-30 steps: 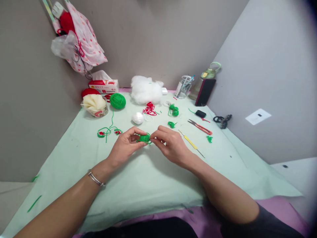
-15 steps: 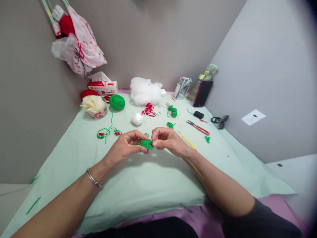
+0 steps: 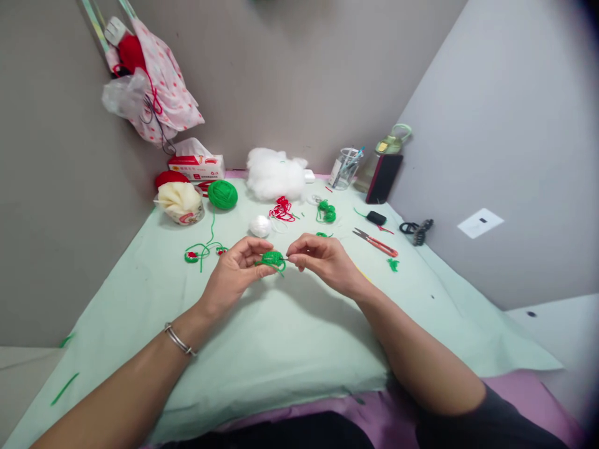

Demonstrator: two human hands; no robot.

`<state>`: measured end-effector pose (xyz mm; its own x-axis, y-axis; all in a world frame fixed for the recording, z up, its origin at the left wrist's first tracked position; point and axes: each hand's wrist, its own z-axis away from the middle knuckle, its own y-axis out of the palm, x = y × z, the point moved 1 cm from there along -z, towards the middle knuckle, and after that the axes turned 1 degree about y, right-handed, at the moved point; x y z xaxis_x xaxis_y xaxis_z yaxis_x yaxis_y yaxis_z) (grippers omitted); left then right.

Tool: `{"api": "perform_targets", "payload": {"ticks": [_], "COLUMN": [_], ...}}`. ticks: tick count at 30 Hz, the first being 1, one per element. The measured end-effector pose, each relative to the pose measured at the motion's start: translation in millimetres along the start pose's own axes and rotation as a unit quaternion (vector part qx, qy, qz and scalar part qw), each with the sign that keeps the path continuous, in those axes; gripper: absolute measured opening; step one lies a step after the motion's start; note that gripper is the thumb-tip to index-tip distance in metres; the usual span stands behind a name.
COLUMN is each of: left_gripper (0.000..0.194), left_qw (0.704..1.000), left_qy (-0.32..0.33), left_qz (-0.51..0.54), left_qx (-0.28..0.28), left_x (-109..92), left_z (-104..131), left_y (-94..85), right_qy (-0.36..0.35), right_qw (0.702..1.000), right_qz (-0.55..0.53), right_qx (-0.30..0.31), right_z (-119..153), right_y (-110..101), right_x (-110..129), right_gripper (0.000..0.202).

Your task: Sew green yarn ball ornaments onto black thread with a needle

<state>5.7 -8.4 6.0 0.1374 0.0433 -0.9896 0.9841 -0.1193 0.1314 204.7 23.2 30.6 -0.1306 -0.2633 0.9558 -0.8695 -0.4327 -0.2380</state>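
A small green crocheted piece [image 3: 272,258] is pinched between the thumb and fingers of my left hand [image 3: 236,267], with a loose green yarn end hanging below it. My right hand [image 3: 325,259], just to its right, has thumb and forefinger closed on a thin needle [image 3: 286,259] whose tip side meets the green piece. Behind my hands lies a white yarn ball [image 3: 260,226]. Two small red, white and green pieces [image 3: 191,256] rest left of my left hand, joined to green yarn.
Snips [image 3: 375,242] and green scraps [image 3: 393,265] lie right of my right hand. Farther back are white stuffing [image 3: 277,175], a green yarn ball [image 3: 223,194], a tissue box [image 3: 197,167], a cup of pens [image 3: 345,169], a phone [image 3: 384,179] and tangled red yarn [image 3: 282,210].
My right hand has drawn slightly away from the green piece, and the needle now shows between them. The piece has turned and both hands sit a little higher in view.
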Motion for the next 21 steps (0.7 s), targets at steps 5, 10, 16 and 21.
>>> {"api": "perform_targets", "payload": {"ticks": [5, 10, 16, 21], "left_gripper": [0.027, 0.026, 0.016, 0.014], "left_qw": [0.999, 0.999, 0.992, 0.99], "left_qy": [0.024, 0.01, 0.039, 0.023], "left_qz": [-0.035, -0.041, -0.114, -0.127], "left_qx": [-0.011, 0.002, 0.02, 0.064], "left_x": [1.1, 7.1, 18.3, 25.6], "left_z": [1.4, 2.4, 0.3, -1.2], "left_y": [1.0, 5.3, 5.2, 6.1], "right_qy": [0.03, -0.002, -0.096, -0.144], "right_qw": [0.999, 0.996, 0.931, 0.917], "right_qz": [0.022, 0.091, 0.351, 0.372], "right_qx": [0.009, -0.008, 0.028, -0.007], "right_z": [2.2, 8.1, 14.3, 13.1], "right_y": [5.9, 16.4, 22.5, 23.2], "right_x": [-3.8, -7.7, -13.7, -10.0], "right_gripper": [0.009, 0.006, 0.009, 0.016]}}
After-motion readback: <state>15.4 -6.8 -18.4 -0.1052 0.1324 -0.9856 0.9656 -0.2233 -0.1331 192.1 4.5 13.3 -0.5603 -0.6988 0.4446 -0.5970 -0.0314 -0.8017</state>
